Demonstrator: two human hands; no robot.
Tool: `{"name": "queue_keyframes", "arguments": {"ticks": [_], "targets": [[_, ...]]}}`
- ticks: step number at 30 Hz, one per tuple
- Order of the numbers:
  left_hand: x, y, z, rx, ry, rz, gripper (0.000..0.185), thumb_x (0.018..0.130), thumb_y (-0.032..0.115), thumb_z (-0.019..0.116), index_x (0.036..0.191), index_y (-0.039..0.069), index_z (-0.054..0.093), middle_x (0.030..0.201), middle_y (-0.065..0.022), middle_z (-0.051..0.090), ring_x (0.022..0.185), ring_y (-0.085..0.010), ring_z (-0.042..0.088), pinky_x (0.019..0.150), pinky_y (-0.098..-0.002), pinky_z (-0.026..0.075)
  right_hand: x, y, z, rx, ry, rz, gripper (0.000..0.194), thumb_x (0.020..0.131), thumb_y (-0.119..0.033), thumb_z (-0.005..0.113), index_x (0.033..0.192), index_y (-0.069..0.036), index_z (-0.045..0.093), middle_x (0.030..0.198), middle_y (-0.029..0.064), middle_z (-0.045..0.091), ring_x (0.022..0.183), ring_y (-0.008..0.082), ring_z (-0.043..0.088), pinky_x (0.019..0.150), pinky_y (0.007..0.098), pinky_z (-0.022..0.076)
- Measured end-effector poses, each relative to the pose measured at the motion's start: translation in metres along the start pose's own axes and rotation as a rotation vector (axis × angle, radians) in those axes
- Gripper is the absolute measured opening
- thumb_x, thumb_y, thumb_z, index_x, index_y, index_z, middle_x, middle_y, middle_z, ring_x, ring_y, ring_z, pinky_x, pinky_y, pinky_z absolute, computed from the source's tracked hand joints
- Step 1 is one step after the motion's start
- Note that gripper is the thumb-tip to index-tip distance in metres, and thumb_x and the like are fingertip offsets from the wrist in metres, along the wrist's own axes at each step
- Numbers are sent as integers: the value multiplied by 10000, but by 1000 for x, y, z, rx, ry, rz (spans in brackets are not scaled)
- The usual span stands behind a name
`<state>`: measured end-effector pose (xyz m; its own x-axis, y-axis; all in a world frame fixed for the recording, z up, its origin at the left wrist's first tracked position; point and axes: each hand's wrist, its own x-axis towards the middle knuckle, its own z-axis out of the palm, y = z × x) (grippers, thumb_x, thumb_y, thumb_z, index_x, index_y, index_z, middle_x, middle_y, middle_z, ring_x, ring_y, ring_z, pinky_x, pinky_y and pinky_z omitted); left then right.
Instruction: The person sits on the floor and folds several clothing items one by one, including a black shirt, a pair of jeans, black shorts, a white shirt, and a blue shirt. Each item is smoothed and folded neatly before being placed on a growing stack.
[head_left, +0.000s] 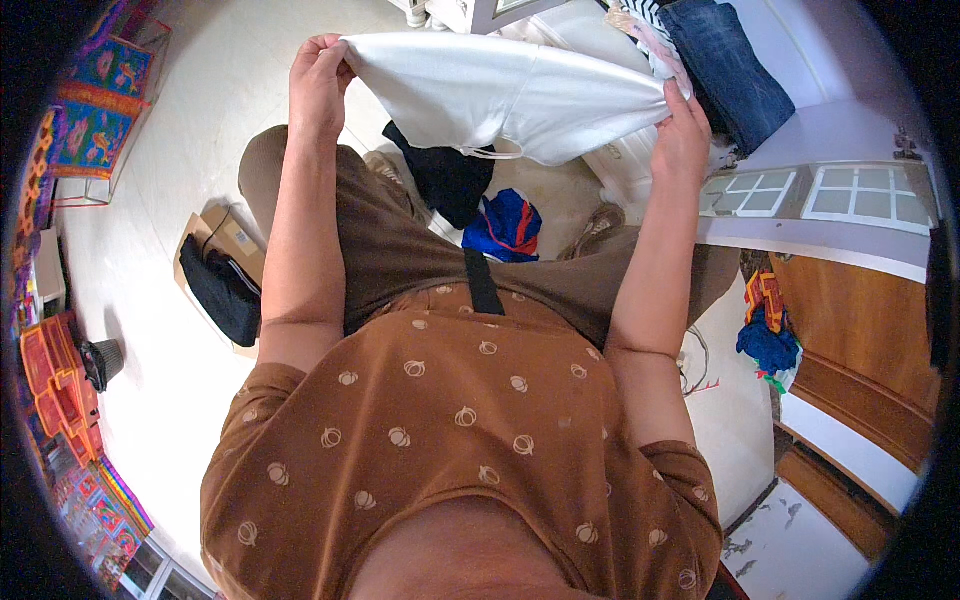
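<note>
A white cloth garment (495, 86) hangs stretched between my two hands, out in front of my knees. My left hand (319, 82) pinches one upper corner, and my right hand (681, 127) pinches the opposite corner. A thin white drawstring loop (491, 152) dangles at the garment's lower edge. Below it, a black cloth (454, 180) lies on the floor between my feet. Beside that sits a crumpled blue and red cloth (506, 225).
Folded blue jeans (724, 71) lie on a shelf at upper right, beside a cabinet door with panes (757, 191). An opened cardboard box (236, 240) with a black item (217, 289) sits left of my leg. Piled clothes (769, 341) hang by a wooden panel (862, 337).
</note>
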<state>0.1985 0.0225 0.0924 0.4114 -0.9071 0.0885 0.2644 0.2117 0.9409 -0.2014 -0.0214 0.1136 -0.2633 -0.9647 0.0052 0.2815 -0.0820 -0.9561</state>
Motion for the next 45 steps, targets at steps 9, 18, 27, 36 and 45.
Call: {"name": "queue_keyframes", "arguments": {"ticks": [9, 18, 27, 36, 45], "targets": [[6, 1, -6, 95, -59, -23, 255, 915, -13, 519, 1106, 4, 685, 950, -46, 641, 817, -109, 531, 819, -282, 474, 5, 5, -2, -10, -50, 31, 350, 937, -154, 606, 1209, 62, 564, 1187, 122, 614, 1048, 207, 597, 934, 328, 444], [-4, -4, 9, 476, -100, 36, 391, 821, -37, 592, 1194, 53, 666, 1009, -49, 657, 899, -141, 575, 887, -279, 463, -2, 37, 0, -202, 153, -124, 372, 862, -83, 654, 1214, 13, 583, 1115, 79, 637, 992, 173, 559, 908, 284, 409], [-5, -5, -3, 1102, -121, 248, 382, 793, -12, 576, 1162, 33, 664, 1014, -141, 656, 904, -252, 645, 836, -336, 510, -11, 12, -17, -434, -397, 108, 404, 812, -144, 704, 1177, 9, 622, 1086, 86, 663, 1004, 177, 577, 945, 299, 404], [-9, -6, -14, 1338, -132, 294, 190, 842, 74, 609, 996, 24, 708, 929, -129, 646, 861, -309, 640, 790, -371, 512, -14, 26, -21, -1310, -340, -193, 257, 809, -161, 704, 1016, -11, 682, 1049, 124, 672, 928, 300, 634, 874, 359, 471], [4, -12, -21, 523, -115, -39, 199, 909, 202, 662, 959, 9, 670, 800, -24, 620, 757, -125, 536, 718, -277, 445, 13, 33, -40, -614, -130, -92, 536, 809, -333, 743, 1112, 94, 629, 994, 150, 671, 908, 212, 613, 848, 320, 463]]}}
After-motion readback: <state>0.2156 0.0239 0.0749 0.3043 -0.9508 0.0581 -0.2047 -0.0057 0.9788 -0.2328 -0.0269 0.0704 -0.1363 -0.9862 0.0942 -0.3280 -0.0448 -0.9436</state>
